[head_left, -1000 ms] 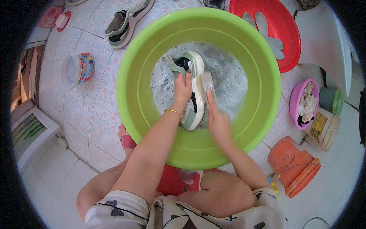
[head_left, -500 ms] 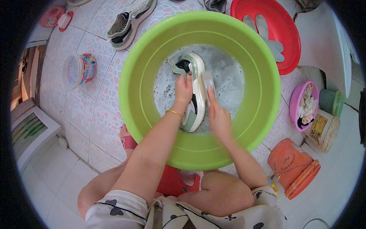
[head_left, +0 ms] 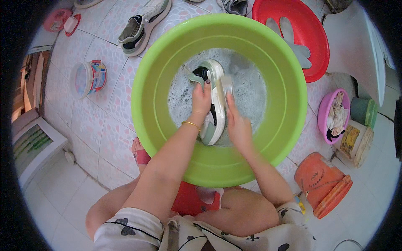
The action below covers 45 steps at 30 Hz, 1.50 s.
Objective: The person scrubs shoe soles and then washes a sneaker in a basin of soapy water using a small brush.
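Note:
A large green basin (head_left: 276,138) holds grey, sudsy water (head_left: 247,104). Over the water a white, black and pale green sneaker (head_left: 217,79) lies tilted, its white sole turned toward the right. My left hand (head_left: 202,99) is wrapped round the sneaker's opening and upper. In my right hand (head_left: 239,129) is a pale scrub brush (head_left: 227,85), pressed to the edge of the sole; it is a little blurred by motion. The underside of the sneaker is hidden.
Another sneaker (head_left: 144,27) stands on the tiles behind the basin. Back right, a red basin (head_left: 316,46) holds grey insoles (head_left: 289,31). A pink basin of cloths (head_left: 323,115) and an orange bucket (head_left: 312,173) stand right; a clear tub (head_left: 90,77) lies left.
The brush in my right hand has shifted very slightly along the sole's edge. My left hand keeps its hold on the sneaker, which has hardly moved.

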### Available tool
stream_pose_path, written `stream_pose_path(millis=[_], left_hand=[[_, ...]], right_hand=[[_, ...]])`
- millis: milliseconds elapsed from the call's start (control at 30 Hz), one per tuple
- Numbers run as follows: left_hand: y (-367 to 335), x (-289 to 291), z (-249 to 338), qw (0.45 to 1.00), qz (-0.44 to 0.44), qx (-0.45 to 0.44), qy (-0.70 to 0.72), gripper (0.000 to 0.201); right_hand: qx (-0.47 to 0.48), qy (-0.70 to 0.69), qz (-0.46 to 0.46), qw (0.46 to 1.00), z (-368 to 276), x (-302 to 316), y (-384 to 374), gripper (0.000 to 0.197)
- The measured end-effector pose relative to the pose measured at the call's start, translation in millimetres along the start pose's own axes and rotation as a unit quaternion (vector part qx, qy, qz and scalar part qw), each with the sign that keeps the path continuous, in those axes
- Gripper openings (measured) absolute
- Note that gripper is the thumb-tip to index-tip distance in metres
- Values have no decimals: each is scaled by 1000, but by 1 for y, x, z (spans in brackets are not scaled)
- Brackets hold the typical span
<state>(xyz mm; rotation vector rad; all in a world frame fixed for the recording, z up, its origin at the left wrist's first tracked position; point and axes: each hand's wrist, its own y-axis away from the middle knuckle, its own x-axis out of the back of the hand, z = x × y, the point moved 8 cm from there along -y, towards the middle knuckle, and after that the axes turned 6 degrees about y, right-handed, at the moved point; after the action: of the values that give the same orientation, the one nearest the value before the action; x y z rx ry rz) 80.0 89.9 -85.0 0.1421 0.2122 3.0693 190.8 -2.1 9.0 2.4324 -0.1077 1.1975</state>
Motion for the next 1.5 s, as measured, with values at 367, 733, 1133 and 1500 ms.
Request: stream_pose_path(millis=[367,733,1133,1500], left_hand=[[-3,8,1,1000,7,6,-24,31],[-4,0,4,999,4,8,-54,27],[2,-12,4,996,3,-36,-77,34],[-4,8,6,997,-17,20,-73,35]], right_hand=[[68,19,23,997,10,-16,23,60],[14,59,45,997,-12,3,-58,53],[37,54,104,992,-7,13,-74,51],[6,-72,-3,997,17,-2,31,54]])
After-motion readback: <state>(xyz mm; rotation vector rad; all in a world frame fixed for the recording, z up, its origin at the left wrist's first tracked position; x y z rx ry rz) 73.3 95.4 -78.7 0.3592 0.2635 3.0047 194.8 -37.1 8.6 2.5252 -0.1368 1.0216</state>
